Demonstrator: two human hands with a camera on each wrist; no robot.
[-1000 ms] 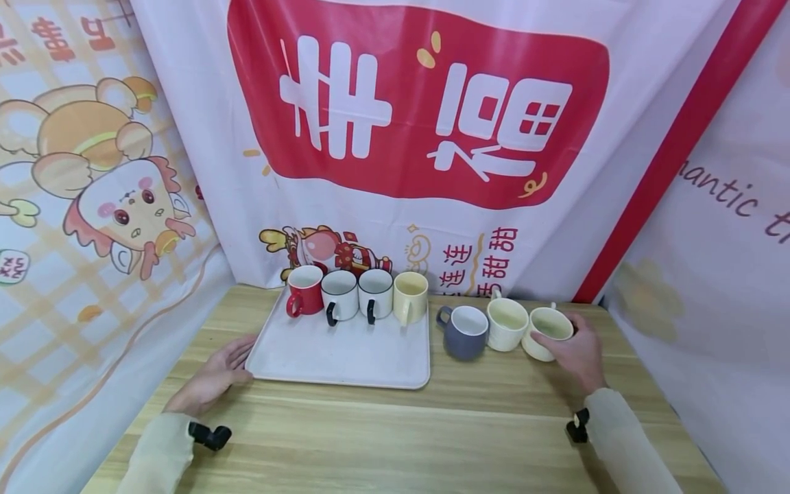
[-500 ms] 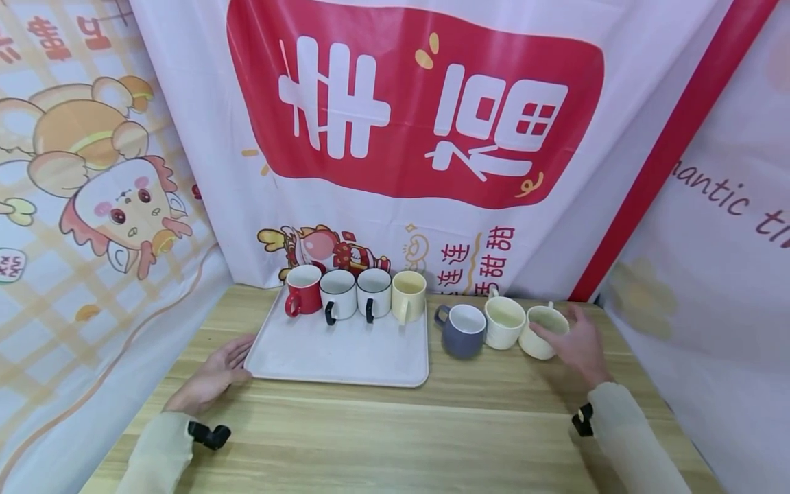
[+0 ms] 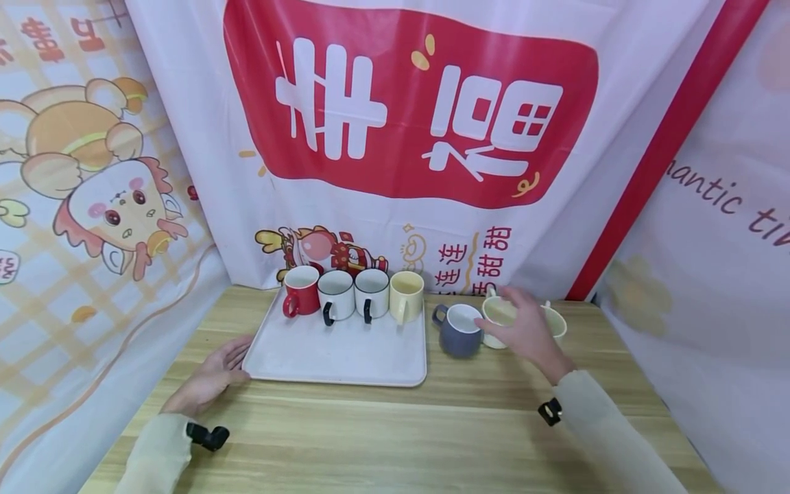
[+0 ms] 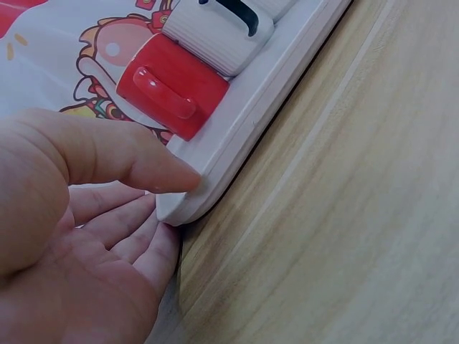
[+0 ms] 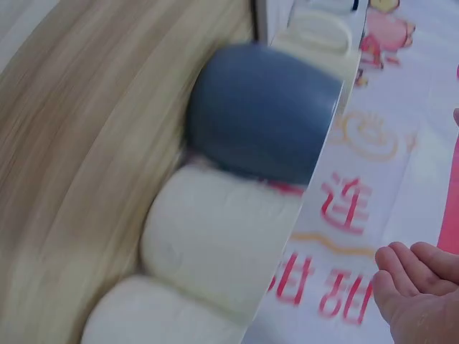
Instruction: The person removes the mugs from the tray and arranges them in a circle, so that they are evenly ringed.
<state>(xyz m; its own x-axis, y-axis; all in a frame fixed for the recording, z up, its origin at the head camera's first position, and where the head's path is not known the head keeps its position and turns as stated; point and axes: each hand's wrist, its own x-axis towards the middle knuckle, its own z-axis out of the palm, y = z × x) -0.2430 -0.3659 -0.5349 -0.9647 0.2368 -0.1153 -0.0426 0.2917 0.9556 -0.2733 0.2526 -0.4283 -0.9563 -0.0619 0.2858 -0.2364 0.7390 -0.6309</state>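
My left hand (image 3: 208,376) is at the near left corner of a white tray (image 3: 339,360). In the left wrist view its thumb presses over the tray's rim while the fingers lie against the outer side. A red mug (image 3: 301,291), two white mugs (image 3: 337,295) with black handles and a pale yellow mug (image 3: 406,296) line the tray's back. My right hand (image 3: 527,333) hovers over a cream mug (image 3: 494,315), its fingers loosely extended and holding nothing. It partly hides that mug and a second cream mug (image 3: 557,322). Left of them sits a slate-blue mug (image 3: 460,333).
All these stand on a wood-grain table (image 3: 370,439). A printed cloth backdrop (image 3: 395,226) hangs just behind the tray and mugs, and more printed cloth (image 3: 710,274) closes in both sides.
My right hand has left the rightmost cream mug and moved left, over the middle cream mug beside the slate-blue one. The left hand has stayed at the tray corner.
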